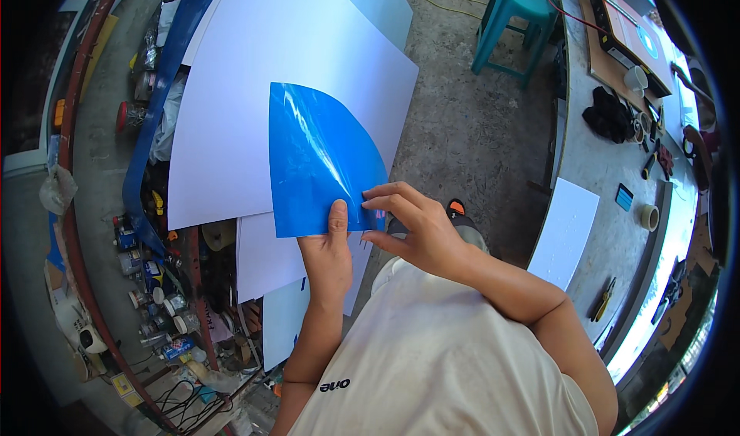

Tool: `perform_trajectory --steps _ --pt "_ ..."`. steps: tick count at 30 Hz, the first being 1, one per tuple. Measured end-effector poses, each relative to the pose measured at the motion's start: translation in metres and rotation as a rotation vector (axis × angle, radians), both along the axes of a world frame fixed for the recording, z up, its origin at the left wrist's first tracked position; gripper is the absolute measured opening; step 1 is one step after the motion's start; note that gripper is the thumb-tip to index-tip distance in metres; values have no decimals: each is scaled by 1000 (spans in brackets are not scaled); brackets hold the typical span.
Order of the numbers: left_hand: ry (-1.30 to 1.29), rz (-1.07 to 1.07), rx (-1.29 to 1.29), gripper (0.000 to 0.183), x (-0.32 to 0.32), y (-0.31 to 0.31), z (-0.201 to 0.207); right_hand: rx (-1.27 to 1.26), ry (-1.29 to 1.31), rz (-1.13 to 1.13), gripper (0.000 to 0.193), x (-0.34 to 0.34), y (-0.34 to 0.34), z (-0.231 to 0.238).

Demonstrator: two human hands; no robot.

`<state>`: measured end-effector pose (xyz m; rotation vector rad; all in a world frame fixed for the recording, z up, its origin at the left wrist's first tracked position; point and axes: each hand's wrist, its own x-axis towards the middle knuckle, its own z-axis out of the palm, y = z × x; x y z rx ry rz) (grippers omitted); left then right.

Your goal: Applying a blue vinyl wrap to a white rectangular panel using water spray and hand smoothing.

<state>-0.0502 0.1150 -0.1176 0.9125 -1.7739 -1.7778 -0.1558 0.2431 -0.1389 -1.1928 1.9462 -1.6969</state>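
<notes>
A glossy blue sheet [320, 154], curved along its right side, is held out in front of my body. My left hand [327, 239] grips its lower edge, thumb on top and fingers hidden beneath. At the sheet's lower right corner, my right hand [412, 224] has its fingertips at the surface, with a gap between them and the thumb. A small reddish mark shows by that corner. Under the blue sheet lies a stack of large white sheets [231, 127].
To the right, a long grey workbench [570, 147] carries a white panel [564, 232], pliers [603, 299], a tape roll [649, 218] and a black cloth [609, 114]. A teal stool [515, 20] stands ahead on the concrete floor. Cans and jars [158, 305] crowd the left.
</notes>
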Motion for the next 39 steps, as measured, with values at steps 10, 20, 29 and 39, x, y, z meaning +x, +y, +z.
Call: perform_trajectory --steps 10,20,29,39 --pt "-23 -48 -172 37 -7 9 10 1 -186 34 31 -7 10 4" --pt "-23 -27 -322 29 -11 15 15 -121 -452 45 9 -14 11 1" --pt "110 69 85 38 -10 15 7 -185 -825 37 6 -14 9 -5" --pt "20 130 6 26 -6 13 -1 -238 -836 14 10 -5 6 -18"
